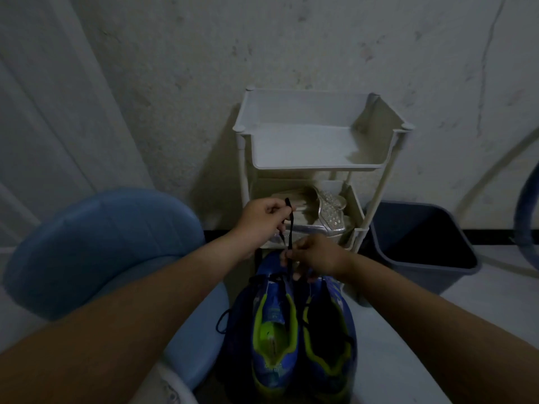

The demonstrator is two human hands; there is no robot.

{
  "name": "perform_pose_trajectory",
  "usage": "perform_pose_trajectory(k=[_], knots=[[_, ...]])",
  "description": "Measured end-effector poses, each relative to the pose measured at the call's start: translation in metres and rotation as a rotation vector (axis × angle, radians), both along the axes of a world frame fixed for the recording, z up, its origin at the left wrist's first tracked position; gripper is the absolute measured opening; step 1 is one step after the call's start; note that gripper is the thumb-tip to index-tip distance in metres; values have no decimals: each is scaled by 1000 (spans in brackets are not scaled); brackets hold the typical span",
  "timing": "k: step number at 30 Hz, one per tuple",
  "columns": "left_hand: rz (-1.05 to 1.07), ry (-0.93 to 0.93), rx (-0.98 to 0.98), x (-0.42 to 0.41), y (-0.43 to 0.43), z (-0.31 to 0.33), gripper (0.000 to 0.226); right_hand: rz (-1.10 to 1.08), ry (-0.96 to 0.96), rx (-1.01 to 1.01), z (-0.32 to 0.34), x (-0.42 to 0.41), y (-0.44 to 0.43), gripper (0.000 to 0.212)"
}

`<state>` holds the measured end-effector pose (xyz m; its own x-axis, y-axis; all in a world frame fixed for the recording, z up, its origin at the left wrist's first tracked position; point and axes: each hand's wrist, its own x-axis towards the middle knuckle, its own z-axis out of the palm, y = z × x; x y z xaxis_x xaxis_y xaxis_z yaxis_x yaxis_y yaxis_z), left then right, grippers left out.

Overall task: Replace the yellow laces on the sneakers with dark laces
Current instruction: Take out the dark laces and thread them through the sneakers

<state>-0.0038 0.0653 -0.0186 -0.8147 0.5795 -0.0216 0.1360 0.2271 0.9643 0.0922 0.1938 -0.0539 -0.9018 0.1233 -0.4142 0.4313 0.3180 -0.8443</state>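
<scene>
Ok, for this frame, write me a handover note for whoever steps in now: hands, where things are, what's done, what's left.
Left hand: raised, pinching the upper end of the dark lace.
Right hand: pinching the same lace lower down, just above the toes.
Sneakers: side by side on the floor, toes toward the white shelf cart.
Done: no yellow laces visible; dark lace seems started near the toe end.
Left: thread it through the remaining eyelets. The frame is too dim to tell how far each shoe is laced.
</scene>
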Motion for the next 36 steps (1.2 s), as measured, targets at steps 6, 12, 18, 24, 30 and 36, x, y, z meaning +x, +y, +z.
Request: perform_pose_trajectory(k=[6,12,18,24,30,36], knots=[[-103,-157,-126,-2,-8,-11,19,-188,234,-59,14,-8,0,27],[-439,15,-561,4,-9,-23,12,-271,435,-140,33,-14,-1,27],[-281,63,-349,2,2,-22,16,-378,434,-179,35,-16,1,29],[-155,38,-237,-1,-5,-23,23,-187,59,-58,16,-8,1,22],[78,-36,-93,-7,-5,-14,22,22,14,64,0,-7,-2,20],[160,169,-571,-28,-33,-31,56,-5,37,165,2,-11,-3,21]])
